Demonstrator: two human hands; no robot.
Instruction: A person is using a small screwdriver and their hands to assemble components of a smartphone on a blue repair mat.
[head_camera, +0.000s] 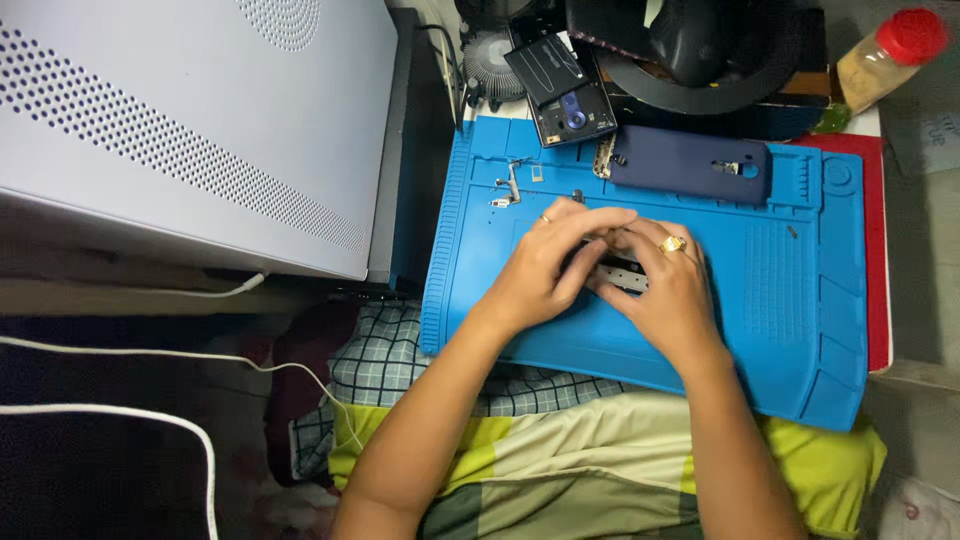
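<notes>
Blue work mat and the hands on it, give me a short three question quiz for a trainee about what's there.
1. True or false: both hands grip the small flat device at the middle of the blue mat.
2. Which hand wears the chunky gold ring? A) left hand B) right hand
3. What lies along the mat's far edge, beyond the fingers?

Key
1. True; both hands close over it, though they hide most of it.
2. B, the right hand; the left wears only a thin band.
3. A dark blue phone case, with small loose parts to its left.
</notes>
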